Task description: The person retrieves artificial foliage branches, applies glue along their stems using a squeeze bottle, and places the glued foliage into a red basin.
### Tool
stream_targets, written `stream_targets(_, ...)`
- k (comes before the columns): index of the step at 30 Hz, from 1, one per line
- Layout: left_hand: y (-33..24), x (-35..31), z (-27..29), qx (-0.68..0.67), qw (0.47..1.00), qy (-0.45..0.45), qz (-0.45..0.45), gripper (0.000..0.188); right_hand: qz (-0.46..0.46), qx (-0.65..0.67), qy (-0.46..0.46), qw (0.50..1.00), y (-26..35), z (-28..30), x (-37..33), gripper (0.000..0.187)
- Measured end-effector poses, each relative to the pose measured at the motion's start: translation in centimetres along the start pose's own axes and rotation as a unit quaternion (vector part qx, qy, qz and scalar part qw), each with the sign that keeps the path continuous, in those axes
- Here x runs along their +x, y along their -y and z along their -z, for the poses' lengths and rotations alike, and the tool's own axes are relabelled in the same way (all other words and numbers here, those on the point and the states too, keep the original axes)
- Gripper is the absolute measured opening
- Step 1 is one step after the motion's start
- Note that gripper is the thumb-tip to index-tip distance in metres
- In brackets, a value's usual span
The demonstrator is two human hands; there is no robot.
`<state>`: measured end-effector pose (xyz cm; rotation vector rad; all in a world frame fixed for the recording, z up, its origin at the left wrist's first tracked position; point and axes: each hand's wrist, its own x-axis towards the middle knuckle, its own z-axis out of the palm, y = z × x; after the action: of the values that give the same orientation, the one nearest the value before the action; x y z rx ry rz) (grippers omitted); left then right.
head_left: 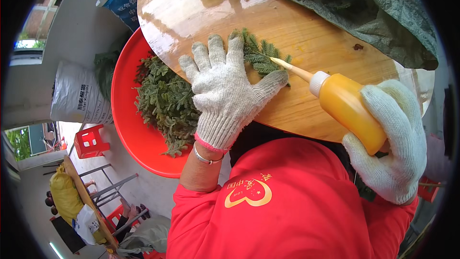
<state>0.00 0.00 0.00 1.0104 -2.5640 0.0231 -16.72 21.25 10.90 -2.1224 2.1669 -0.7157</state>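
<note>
Left hand [220,86], white knit glove, lies open, palm down, beside a fir sprig [263,62] on the round wooden table [306,33]; right hand [400,134], likewise gloved, grips a squeeze bottle [352,108], its nozzle [292,69] reaching the sprig. Step in hand: apparently dispensing, the next move seeming to call for gentle pressure and a steady tip. Containers: bottle holds what looks like amber liquid [344,98]; red plastic basin [124,120] holds heaped green foliage [167,98].

1. Table [306,33] is smooth, glossy wood.
2. Gloves [218,91] are matt, rough knitted cloth.
3. Bottle [349,108] looks like smooth plastic.
4. Basin [125,110] looks like smooth plastic.
5. Bracelet [207,161] looks like shiny metal.
</note>
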Motion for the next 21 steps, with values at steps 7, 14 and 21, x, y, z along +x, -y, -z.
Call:
stream_targets(7, 0.0, 0.1, 0.8, -0.023, 0.999, 0.044, 0.002, 0.107, -0.003, -0.002, -0.009, 1.000, 0.1, 0.2, -0.7, 0.077)
stream_targets(14, 0.2, -0.1, 0.0, -0.012, 0.999, 0.044, 0.010, 0.110, -0.006, -0.009, -0.003, 1.000, 0.0, 0.5, -1.3, 0.079)
stream_targets(21, -0.2, 0.3, 0.7, -0.022, 0.997, 0.070, 0.003, 0.110, -0.028, 0.025, -0.015, 0.999, -0.2, 0.4, -2.3, 0.080)
